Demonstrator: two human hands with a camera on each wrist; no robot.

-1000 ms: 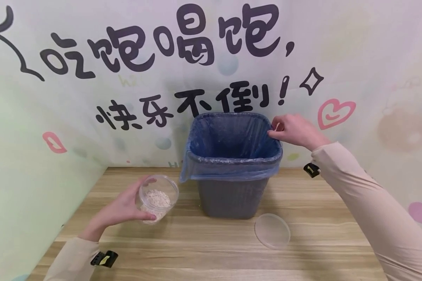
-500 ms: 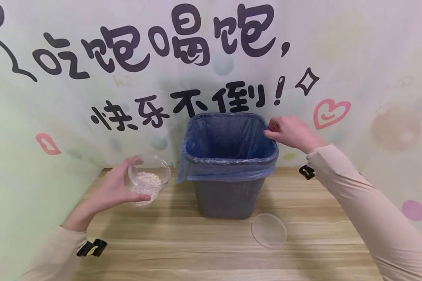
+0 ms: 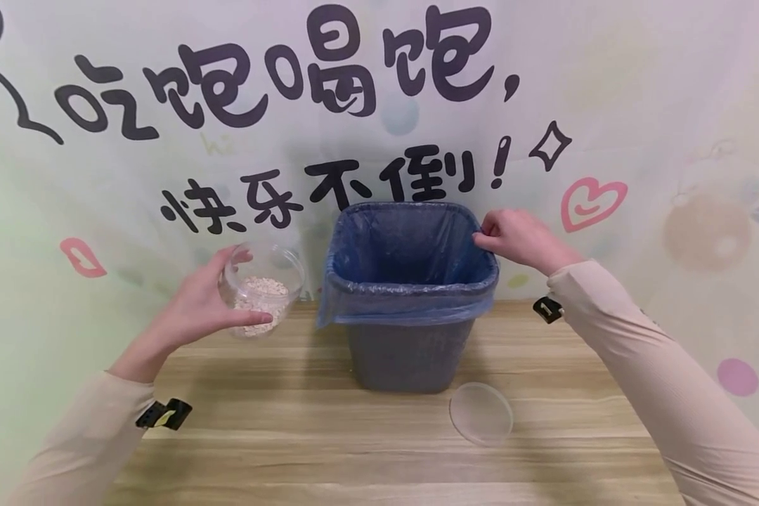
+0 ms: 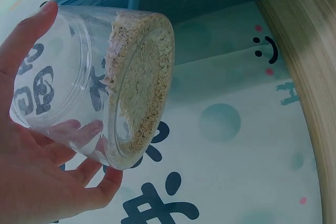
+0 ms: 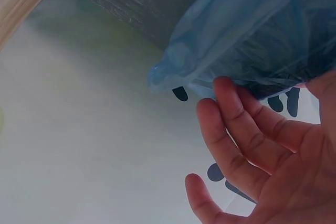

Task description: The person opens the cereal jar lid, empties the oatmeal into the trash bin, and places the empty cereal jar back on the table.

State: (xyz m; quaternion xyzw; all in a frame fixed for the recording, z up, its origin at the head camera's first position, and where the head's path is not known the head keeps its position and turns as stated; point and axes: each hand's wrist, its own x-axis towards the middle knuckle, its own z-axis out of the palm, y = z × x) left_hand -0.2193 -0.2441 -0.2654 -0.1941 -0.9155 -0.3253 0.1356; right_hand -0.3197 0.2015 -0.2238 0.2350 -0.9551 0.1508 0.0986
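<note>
Left of the bin [image 3: 411, 358], above the surface [image 3: 329, 436], the left hand [image 3: 196, 302] curls round a clear jar [image 3: 264, 289] of flakes [image 4: 144, 77]; the right hand [image 3: 519, 239] pinches the liner [image 3: 411, 302] at its right edge. The jar seems light, stiff and slick, best held round its sides.

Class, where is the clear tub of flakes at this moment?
In the head view, the clear tub is left of centre, held in the left hand above the wooden table, beside the blue-lined bin without touching it.
</note>
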